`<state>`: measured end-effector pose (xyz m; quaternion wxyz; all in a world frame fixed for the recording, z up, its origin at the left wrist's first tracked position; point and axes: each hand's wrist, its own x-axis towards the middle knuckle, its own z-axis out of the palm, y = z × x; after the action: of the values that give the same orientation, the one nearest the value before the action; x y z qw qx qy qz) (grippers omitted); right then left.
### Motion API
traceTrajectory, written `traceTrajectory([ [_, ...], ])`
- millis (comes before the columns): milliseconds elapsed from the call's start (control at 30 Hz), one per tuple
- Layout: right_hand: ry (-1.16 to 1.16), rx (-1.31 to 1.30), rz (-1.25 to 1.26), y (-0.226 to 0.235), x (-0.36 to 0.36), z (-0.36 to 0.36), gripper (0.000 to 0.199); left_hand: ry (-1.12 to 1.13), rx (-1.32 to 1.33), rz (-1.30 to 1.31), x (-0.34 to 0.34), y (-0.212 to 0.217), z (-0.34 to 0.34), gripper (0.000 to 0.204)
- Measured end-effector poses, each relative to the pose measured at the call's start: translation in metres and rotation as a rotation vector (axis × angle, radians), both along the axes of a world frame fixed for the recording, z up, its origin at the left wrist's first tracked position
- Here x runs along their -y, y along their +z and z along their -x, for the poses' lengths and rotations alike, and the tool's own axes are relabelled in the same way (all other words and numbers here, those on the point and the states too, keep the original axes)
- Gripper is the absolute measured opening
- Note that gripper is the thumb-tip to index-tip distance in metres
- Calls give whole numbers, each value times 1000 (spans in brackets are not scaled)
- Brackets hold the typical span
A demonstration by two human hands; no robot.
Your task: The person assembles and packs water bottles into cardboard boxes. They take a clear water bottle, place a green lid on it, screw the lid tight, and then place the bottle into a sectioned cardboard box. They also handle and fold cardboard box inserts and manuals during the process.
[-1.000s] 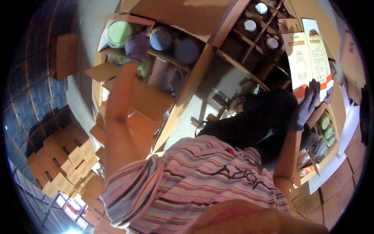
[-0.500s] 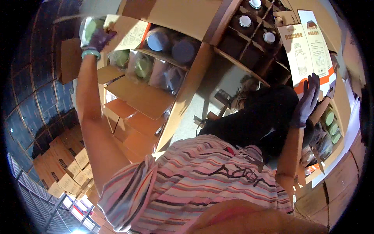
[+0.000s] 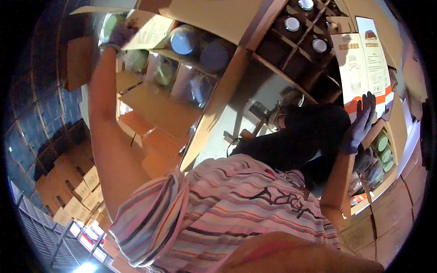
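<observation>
Under the left hand (image 3: 119,34) stands an open cardboard box (image 3: 214,107), its wall running down and right from that grip. A flap (image 3: 152,29) with a printed sheet lies just beside the fingers. Inside, right of the hand, jars with blue lids (image 3: 183,42) sit in a row; below them, wrapped jars with green lids (image 3: 165,75). A second box (image 3: 291,50) with dividers lies between the two hands and holds dark bottles with white caps (image 3: 292,23). Just below the right hand (image 3: 361,123), which lies flat against a printed sheet (image 3: 364,68), a third box (image 3: 387,175) carries green-lidded jars (image 3: 381,143).
</observation>
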<state>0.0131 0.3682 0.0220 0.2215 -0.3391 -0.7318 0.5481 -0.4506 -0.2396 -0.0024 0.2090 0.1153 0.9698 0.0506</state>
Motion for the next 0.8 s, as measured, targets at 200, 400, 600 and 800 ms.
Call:
traceTrajectory([
  [200,64,-8,-64,-5,-11,-2,45,3,-147,-219,79,-42,-15,56],
  [400,-18,16,-51,-4,-6,-8,44,120,77,125,28,7,27,41],
  [600,-12,16,-75,-5,0,12,42,-65,-352,-9,40,-68,-45,57],
  [800,97,86,-228,-9,-6,2,42,8,-63,58,51,-74,-14,72],
])
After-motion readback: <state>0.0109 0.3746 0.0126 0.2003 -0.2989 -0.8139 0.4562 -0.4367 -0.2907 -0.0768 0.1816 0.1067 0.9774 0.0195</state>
